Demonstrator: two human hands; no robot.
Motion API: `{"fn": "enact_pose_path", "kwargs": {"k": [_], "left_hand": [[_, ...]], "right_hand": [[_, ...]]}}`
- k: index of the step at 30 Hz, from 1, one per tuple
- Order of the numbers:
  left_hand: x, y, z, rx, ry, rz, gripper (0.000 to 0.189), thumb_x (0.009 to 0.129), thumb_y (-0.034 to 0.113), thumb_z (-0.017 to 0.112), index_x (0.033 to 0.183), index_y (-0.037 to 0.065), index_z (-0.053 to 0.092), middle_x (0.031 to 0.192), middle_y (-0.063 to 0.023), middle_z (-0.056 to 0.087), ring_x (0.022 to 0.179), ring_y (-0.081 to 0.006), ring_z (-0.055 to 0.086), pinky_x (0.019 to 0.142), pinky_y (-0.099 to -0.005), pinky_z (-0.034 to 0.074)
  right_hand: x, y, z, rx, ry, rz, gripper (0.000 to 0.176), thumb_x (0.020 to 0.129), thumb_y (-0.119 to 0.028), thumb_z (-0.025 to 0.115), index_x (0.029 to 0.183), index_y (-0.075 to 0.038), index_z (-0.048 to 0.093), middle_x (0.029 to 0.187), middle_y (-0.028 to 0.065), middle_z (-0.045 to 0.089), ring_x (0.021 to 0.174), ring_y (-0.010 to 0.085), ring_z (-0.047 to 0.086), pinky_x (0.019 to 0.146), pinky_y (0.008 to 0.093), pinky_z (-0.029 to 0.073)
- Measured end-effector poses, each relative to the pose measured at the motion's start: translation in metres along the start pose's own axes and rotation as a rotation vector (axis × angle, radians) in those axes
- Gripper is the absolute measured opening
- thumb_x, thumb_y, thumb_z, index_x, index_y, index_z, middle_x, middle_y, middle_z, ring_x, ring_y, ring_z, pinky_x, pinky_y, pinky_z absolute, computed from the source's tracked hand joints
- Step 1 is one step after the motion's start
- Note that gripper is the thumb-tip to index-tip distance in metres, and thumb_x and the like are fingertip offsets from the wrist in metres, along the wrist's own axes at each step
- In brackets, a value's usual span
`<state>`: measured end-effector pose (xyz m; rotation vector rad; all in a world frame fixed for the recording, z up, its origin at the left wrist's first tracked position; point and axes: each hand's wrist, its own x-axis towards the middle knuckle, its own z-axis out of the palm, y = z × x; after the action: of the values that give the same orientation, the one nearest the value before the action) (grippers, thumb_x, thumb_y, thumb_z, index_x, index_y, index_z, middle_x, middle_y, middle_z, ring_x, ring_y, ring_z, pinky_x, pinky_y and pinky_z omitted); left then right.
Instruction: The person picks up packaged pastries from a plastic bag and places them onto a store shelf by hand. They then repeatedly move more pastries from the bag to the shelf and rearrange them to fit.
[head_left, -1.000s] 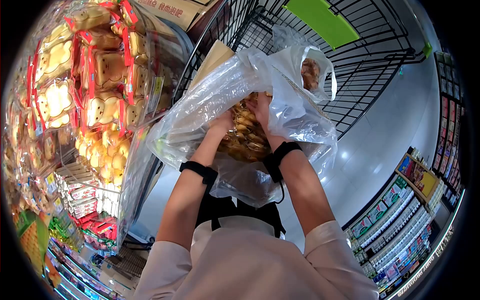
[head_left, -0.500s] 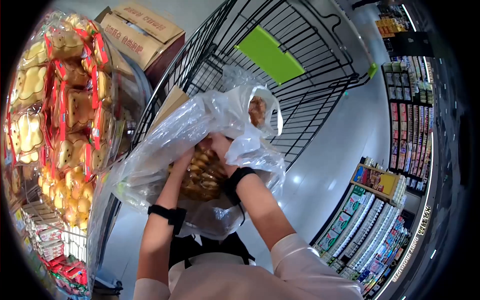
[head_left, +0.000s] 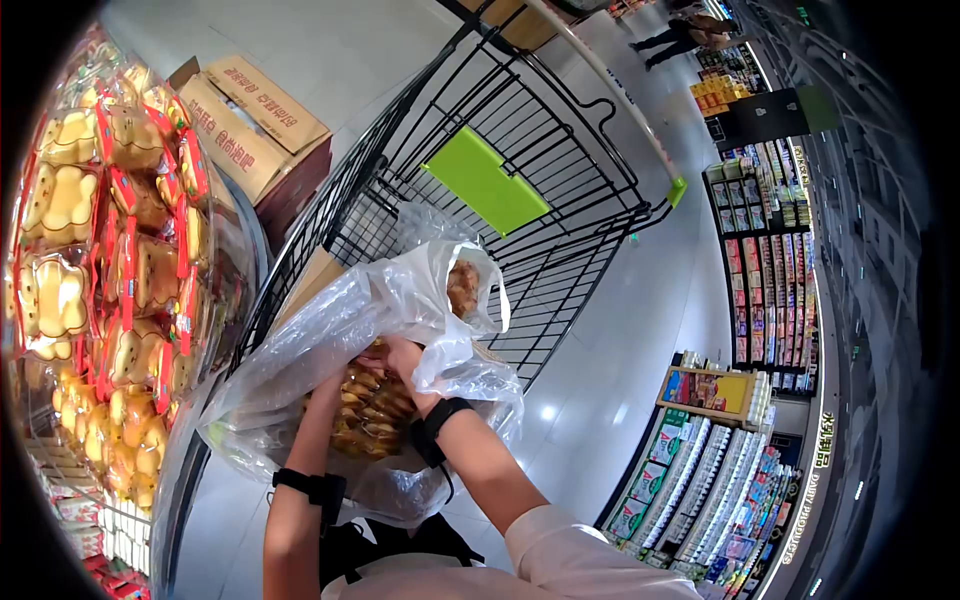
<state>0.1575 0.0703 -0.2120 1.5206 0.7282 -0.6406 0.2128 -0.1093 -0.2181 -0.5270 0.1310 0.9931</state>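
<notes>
A pack of golden-brown baked pieces [head_left: 371, 415] lies inside a big clear plastic bag [head_left: 270, 375], its rows of rounded pieces facing up. Both of my hands reach into the bag at the far end of this pack. My left hand [head_left: 352, 368] is closed at its upper left, with the fingers partly hidden by plastic. Close beside it, my right hand [head_left: 402, 360] has its fingers curled in on the same end. A white carrier bag [head_left: 437, 268] with a browned food item [head_left: 463, 288] in its opening sits just beyond my hands.
A black wire shopping cart [head_left: 590, 215] with a green panel [head_left: 487, 182] stands ahead. On the left is a display of wrapped bread [head_left: 60, 210], with a cardboard box [head_left: 255, 125] behind it. Stocked shelves [head_left: 690, 480] line the right; a person [head_left: 690, 35] is far off.
My view has swung, so the cart, bags and shelves appear further left and the cart lower. Both hands stay close together at the pack's far end.
</notes>
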Motion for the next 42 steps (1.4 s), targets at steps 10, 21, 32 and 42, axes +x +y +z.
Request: {"fn": "enact_pose_path", "kwargs": {"k": [10,21,32,42], "left_hand": [[0.010,0.024,0.018,-0.371,0.011,-0.080,0.048,0.087,0.046,0.047,0.118,0.009,0.049,0.110,-0.0109,0.056,0.097,-0.0260,0.055,0.078,-0.0446,0.044],[-0.025,0.050,0.029,-0.607,0.081,-0.258,0.049,0.087,0.046,0.048,0.121,0.011,0.046,0.111,-0.0090,0.055,0.097,-0.0248,0.054,0.077,-0.0457,0.044],[-0.058,0.034,0.019,-0.589,0.150,-0.236,0.057,0.083,0.046,0.056,0.122,0.006,0.046,0.110,-0.0083,0.055,0.091,-0.0215,0.054,0.073,-0.0402,0.044],[-0.140,0.020,-0.003,0.060,0.176,0.220,0.034,0.088,0.033,0.057,0.096,0.000,0.060,0.083,-0.0050,0.059,0.076,-0.0131,0.052,0.070,-0.0248,0.041]], "right_hand": [[-0.009,-0.028,0.092,-1.323,0.765,-0.353,0.028,0.087,-0.022,0.052,0.108,-0.004,0.057,0.105,0.0109,0.058,0.097,0.0222,0.053,0.088,0.0327,0.042],[-0.009,-0.019,-0.030,-2.210,0.322,-0.254,0.026,0.082,-0.019,0.059,0.100,-0.001,0.056,0.093,0.0165,0.060,0.075,0.0321,0.058,0.072,0.0380,0.048],[-0.014,-0.027,0.080,-0.481,0.611,0.287,0.015,0.088,-0.015,0.058,0.099,-0.006,0.057,0.089,0.0028,0.058,0.078,0.0132,0.055,0.075,0.0308,0.050],[-0.080,-0.012,0.135,-0.093,0.483,0.416,0.028,0.087,-0.014,0.060,0.110,-0.007,0.046,0.101,0.0076,0.058,0.093,0.0231,0.060,0.083,0.0396,0.051]]}}
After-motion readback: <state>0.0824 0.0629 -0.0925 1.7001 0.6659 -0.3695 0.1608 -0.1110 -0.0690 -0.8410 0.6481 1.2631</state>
